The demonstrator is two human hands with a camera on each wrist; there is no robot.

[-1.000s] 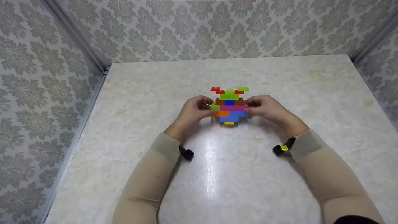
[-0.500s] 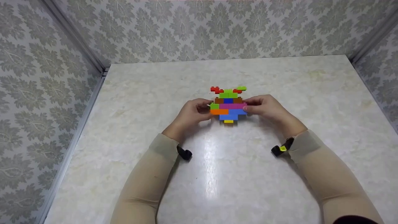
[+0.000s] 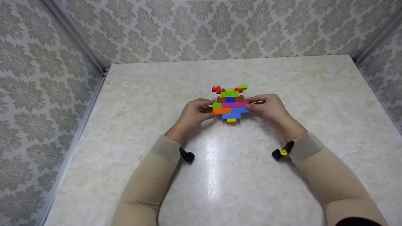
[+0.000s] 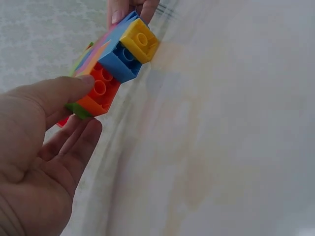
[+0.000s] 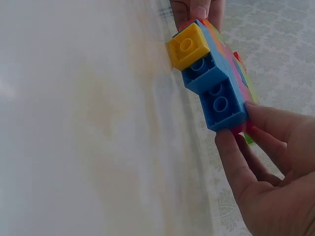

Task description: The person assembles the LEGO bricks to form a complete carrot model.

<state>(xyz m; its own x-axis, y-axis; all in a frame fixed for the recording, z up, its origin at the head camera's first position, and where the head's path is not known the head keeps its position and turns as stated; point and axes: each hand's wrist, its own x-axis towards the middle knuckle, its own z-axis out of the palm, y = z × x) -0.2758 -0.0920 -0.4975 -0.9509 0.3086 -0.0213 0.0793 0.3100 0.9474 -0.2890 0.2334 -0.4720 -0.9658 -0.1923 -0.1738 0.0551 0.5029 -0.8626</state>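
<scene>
A building-block model (image 3: 231, 105) of stacked toy bricks is held upright between my two hands, lifted off the table. It has a yellow brick (image 4: 141, 40) at the bottom, then blue, orange, pink and green rows, with red and lime pieces spreading at the top. My left hand (image 3: 194, 114) pinches the model's left end, thumb at the orange brick (image 3: 221, 110). At the other end, my right hand (image 3: 268, 106) pinches it by the pink and blue bricks, thumb on the front. Hollow brick undersides show in both wrist views; the model's back is hidden.
The model is over a pale marbled table (image 3: 235, 172) with a glossy streak of reflected light. Patterned wall panels (image 3: 204, 31) stand behind and at both sides. A black strap device (image 3: 187, 155) is on each wrist.
The model has risen slightly in the head view and tips a little. My left thumb has slid off the front of the orange brick towards its end. Both hands stay at the model.
</scene>
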